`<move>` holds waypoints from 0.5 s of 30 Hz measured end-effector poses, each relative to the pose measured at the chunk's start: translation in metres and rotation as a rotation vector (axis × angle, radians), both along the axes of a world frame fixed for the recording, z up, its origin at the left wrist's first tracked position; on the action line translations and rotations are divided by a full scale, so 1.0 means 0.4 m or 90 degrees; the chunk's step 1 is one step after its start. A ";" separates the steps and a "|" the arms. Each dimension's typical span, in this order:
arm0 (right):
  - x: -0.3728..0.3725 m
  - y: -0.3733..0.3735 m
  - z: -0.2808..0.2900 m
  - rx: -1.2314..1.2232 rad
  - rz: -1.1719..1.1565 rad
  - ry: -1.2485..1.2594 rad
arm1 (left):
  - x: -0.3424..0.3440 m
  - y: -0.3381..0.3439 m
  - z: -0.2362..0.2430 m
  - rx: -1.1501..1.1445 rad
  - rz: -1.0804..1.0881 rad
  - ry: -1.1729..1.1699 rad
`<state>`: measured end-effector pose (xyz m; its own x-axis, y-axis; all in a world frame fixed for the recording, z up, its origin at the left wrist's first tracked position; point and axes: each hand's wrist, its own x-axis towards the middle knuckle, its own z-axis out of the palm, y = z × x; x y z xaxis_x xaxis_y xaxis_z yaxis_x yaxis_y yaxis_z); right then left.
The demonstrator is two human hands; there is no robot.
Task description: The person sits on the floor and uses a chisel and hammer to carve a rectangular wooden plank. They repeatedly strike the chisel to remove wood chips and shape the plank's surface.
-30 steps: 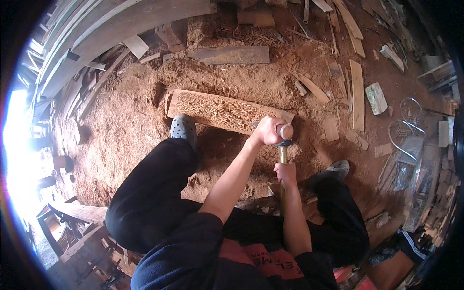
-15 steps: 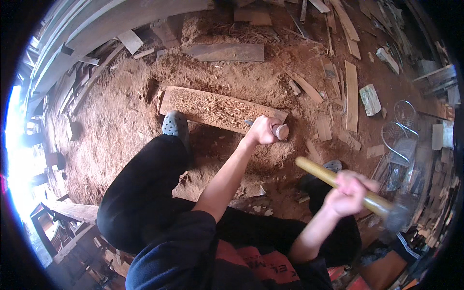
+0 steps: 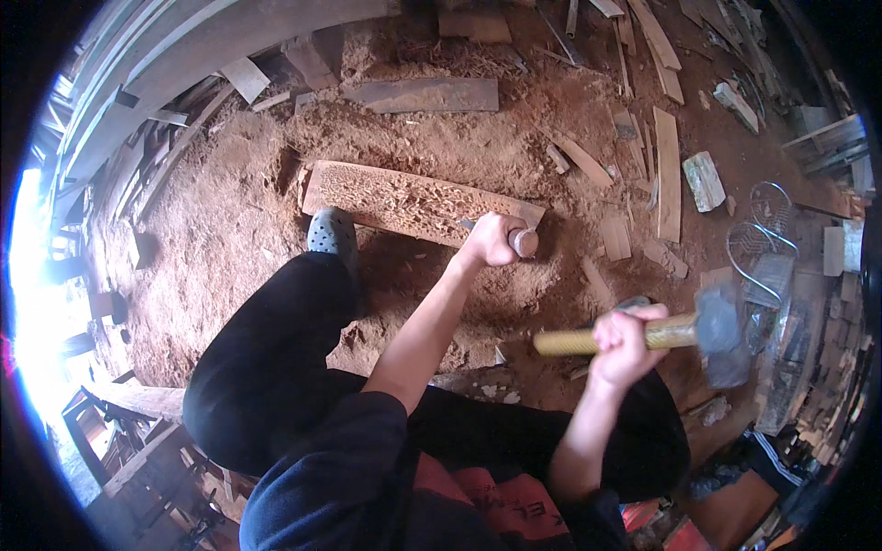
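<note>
A wooden plank (image 3: 395, 195) with carved relief and chips over its face lies on the ground in front of me. My left hand (image 3: 494, 241) is wrapped round the handle of a chisel (image 3: 523, 242). The butt of that handle points toward the right, and a bit of blade shows beside my fist at the plank's right part. Off to the right, my right hand (image 3: 622, 344) grips a hammer (image 3: 669, 332) with a yellow handle. Its heavy grey head is raised at the right, apart from the chisel. My left foot in a grey clog (image 3: 332, 231) rests against the plank's near edge.
Sawdust and wood shavings cover the brown ground. A dark board (image 3: 427, 95) lies beyond the plank. Loose wood strips (image 3: 668, 174) and a pale block (image 3: 704, 182) are scattered to the right, near a wire rack (image 3: 764, 243). Long planks (image 3: 202, 64) lean at the far left.
The hammer has swung slightly upward and its head has turned farther away from me, with my right hand moving up and left. My left hand stays on the chisel at the plank.
</note>
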<state>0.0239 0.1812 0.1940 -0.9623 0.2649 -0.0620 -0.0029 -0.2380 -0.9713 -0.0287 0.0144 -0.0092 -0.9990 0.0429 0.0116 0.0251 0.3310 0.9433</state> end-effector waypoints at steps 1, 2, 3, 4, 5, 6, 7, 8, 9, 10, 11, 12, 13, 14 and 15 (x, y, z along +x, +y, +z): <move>0.000 -0.048 -0.036 -0.023 -0.059 -0.025 | -0.001 0.004 0.007 0.008 0.000 -0.008; 0.006 -0.049 -0.137 0.037 -0.020 -0.032 | -0.005 0.006 0.009 -0.011 -0.002 -0.017; 0.021 -0.036 -0.227 0.194 0.042 -0.190 | -0.007 -0.002 0.014 -0.015 -0.007 -0.014; 0.023 -0.010 -0.320 0.497 0.210 -0.324 | -0.012 -0.003 0.023 -0.018 -0.018 -0.008; 0.010 0.019 -0.383 0.424 0.192 -0.426 | -0.008 0.006 0.031 -0.015 -0.035 -0.005; 0.011 0.011 -0.364 0.355 0.175 -0.457 | 0.004 -0.008 0.008 -0.038 -0.016 0.046; 0.017 0.016 -0.336 0.291 0.159 -0.490 | 0.008 -0.011 0.006 -0.042 -0.013 0.038; 0.016 0.039 -0.352 0.214 0.173 -0.489 | 0.009 -0.013 0.005 -0.045 -0.010 0.030; 0.014 0.054 -0.371 0.138 0.185 -0.488 | 0.011 -0.017 0.002 -0.048 -0.008 0.023; 0.012 0.053 -0.374 0.128 0.163 -0.522 | 0.004 -0.017 0.001 -0.041 -0.016 0.005; 0.019 0.058 -0.388 0.151 0.157 -0.533 | 0.003 -0.013 -0.001 -0.034 -0.019 0.003; 0.032 0.066 -0.413 0.173 0.151 -0.543 | 0.004 -0.009 -0.002 -0.026 -0.023 0.002; 0.040 0.073 -0.440 0.194 0.145 -0.551 | -0.001 -0.005 -0.009 -0.021 -0.027 0.001; 0.045 0.059 -0.454 0.236 0.133 -0.558 | 0.000 -0.012 -0.026 0.037 0.010 0.048; 0.050 0.056 -0.462 0.254 0.147 -0.569 | 0.003 -0.026 -0.044 0.094 0.045 0.095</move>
<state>0.0437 0.2035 0.0093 -0.6368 0.2368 -0.7338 0.7710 0.2020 -0.6039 -0.0276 0.0040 -0.0269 -0.9862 -0.0407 0.1605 0.1497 0.1949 0.9693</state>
